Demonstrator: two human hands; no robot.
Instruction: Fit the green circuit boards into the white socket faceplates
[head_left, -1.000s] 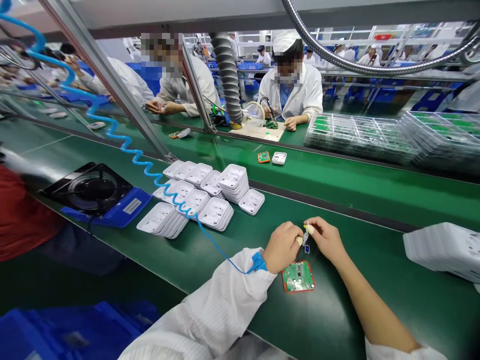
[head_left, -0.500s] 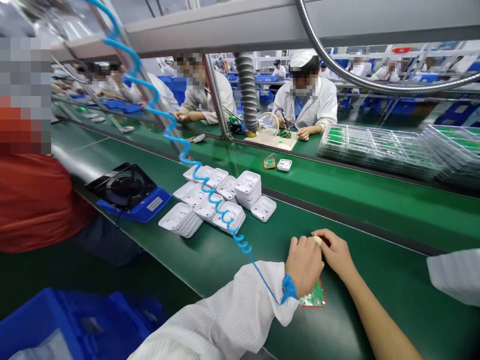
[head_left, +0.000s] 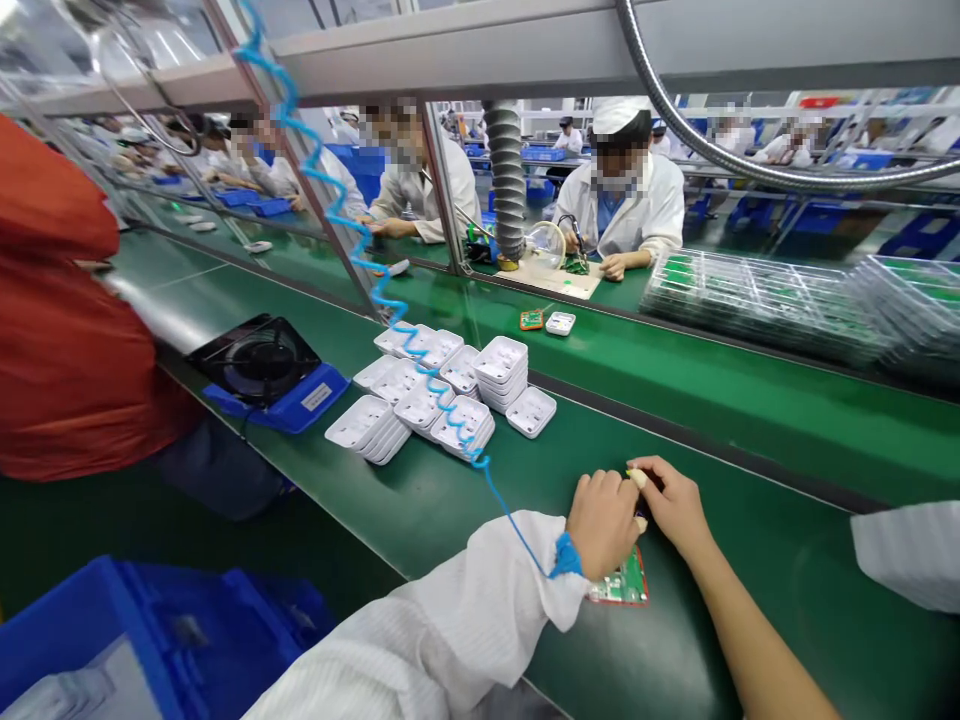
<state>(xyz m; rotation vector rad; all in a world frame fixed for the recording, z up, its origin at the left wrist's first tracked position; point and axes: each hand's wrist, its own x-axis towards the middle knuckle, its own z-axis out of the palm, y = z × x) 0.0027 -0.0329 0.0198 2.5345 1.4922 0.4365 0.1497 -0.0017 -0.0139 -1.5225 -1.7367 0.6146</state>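
A green circuit board (head_left: pixel 628 582) with a red edge lies on the green bench, partly covered by my left hand. My left hand (head_left: pixel 604 522) is closed over the board's far part, fingers curled and pointing forward; what they grip is hidden. A blue wrist strap (head_left: pixel 566 556) circles that wrist, with a coiled blue cord (head_left: pixel 439 385) running up from it. Against its fingertips, my right hand (head_left: pixel 670 503) is bent in a pinch, a pale finger cot (head_left: pixel 637 478) on one digit. A tiny yellow-green bit shows by the right fingertips, too small to name.
Stacked white plastic housings (head_left: pixel 427 385) stand left of my hands. Farther left is a black fan (head_left: pixel 259 360) on a blue base. A belt (head_left: pixel 675 405) carries a small orange-edged board (head_left: pixel 532 319) and a white housing (head_left: pixel 560 323). Clear trays (head_left: pixel 757 300) stand beyond; a co-worker (head_left: pixel 619 200) sits opposite.
The view has shifted slightly. My hands stay together over the circuit board, with a little more finger cot showing. The person in red at left has leaned or moved; the belt items have slid slightly left.
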